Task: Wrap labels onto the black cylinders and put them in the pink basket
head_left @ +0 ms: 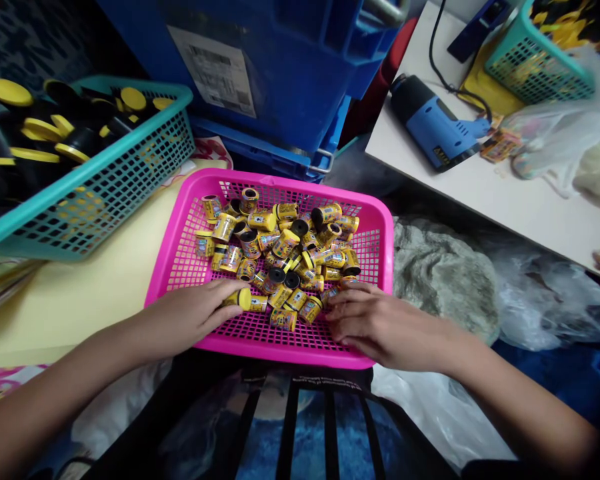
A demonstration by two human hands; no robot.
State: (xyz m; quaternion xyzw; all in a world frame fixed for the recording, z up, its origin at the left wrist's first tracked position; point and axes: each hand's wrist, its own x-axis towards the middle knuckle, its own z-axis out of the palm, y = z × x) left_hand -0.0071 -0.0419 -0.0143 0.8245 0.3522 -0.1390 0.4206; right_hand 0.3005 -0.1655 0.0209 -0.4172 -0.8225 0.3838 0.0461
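Observation:
A pink plastic basket (pixel 380 253) holds a pile of small cylindrical canisters (pixel 283 243) wrapped in yellow printed labels, with black or yellow ends. My left hand (pixel 207 310) is at the basket's near left, its thumb and fingers closed around one yellow-capped canister (pixel 239 299). Right beside that one lies another labelled canister (pixel 259 304). At the near right of the basket, my right hand (pixel 365 317) lies palm down with its fingers stretched toward the edge of the pile. Its fingertips touch or nearly touch a canister; the underside of the hand is hidden.
On the left, a teal basket (pixel 130 167) is heaped with black and yellow canisters. Blue crates (pixel 290 80) stand behind the pink basket. A white table (pixel 520 193) at right bears a blue heat gun (pixel 437 123) and another teal basket (pixel 540 60). Plastic bags (pixel 440 273) lie below it.

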